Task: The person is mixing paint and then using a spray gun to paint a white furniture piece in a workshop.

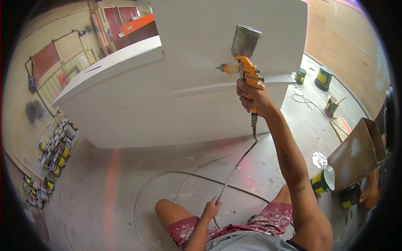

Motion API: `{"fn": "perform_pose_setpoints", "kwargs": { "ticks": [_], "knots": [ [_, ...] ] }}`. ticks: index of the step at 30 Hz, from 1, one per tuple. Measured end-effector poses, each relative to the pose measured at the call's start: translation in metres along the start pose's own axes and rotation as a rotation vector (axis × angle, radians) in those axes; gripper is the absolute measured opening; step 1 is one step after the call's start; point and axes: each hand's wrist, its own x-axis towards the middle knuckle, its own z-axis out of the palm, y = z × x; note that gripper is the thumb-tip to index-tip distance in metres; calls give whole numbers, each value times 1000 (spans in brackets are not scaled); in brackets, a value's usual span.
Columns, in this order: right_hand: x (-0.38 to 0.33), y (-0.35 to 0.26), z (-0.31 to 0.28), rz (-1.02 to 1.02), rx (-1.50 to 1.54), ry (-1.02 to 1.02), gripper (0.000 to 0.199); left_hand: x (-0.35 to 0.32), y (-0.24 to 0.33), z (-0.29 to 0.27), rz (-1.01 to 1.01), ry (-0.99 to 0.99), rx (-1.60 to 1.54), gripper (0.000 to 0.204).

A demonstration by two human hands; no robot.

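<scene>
My right hand (pixel 253 98) is wrapped round the grip of an orange spray gun (pixel 248 71), raised in front of a large white panelled unit (pixel 201 104). A metal paint cup (pixel 246 41) sits on top of the gun. The nozzle points left, and a faint pale mist shows just beyond its tip. From the bottom of the grip an air hose (pixel 238 164) runs down to my left hand (pixel 211 208), which is closed round it near my lap. The hose then loops over the floor.
Several paint cans (pixel 58 157) crowd the floor along the left wall. On the right stand green cans (pixel 323 78), a can with a stick in it (pixel 331 106), a brown cardboard box (pixel 356 154) and a yellow-banded can (pixel 323 180). The hose (pixel 184 171) coils across the grey floor.
</scene>
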Motion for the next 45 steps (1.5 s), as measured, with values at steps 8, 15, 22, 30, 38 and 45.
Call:
{"fn": "perform_pose_setpoints", "kwargs": {
  "ticks": [8, 15, 22, 30, 38, 45],
  "knots": [
    [-44, -33, -62, -94, -119, 431, 23, 6, 11, 6, -38, -88, -22, 33],
    [-88, -63, -150, -162, -373, 829, 31, 3, 37, 6, -71, -215, 41, 34],
    [-88, -53, -198, -340, -817, 1120, 32, 6, 37, 11, 25, -163, 47, 34],
    [-53, -17, -79, 0, -293, 609, 30, 5, 27, 5, 67, -86, 29, 34],
    [0, 20, 5, 114, -34, 88, 24, 2, 18, 0, -10, -78, -46, 34],
    [-17, 8, -9, 65, -28, 79, 22, 5, 15, 3, -10, -88, -19, 35]
  ]
}}
